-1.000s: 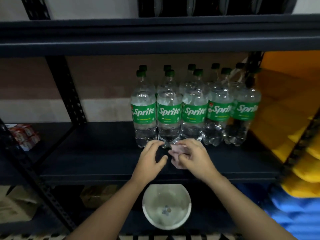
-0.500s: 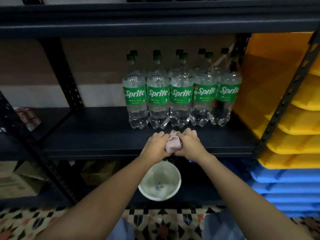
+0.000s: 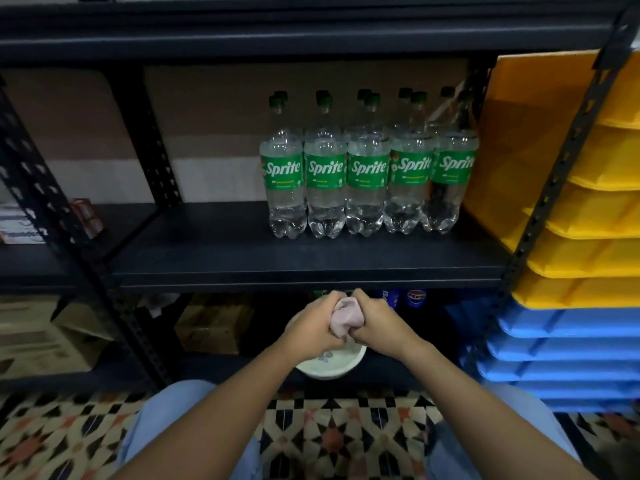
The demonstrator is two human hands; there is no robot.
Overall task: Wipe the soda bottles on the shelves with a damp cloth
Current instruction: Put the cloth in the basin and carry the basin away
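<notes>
Above bowl (image 3: 329,367), cloth (image 3: 343,318) gripped by left hand (image 3: 313,329) and right hand (image 3: 375,323); wringing judged underway; bottles (image 3: 367,188) above grip to be wiped next

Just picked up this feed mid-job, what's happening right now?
A person is squeezing a bunched pink cloth between the left hand and the right hand, right above a white bowl that sits below the shelf. The Sprite bottles stand upright in rows on that shelf, and neither hand is touching them. It looks like the cloth is being wrung out, with the wiping not yet under way.
</notes>
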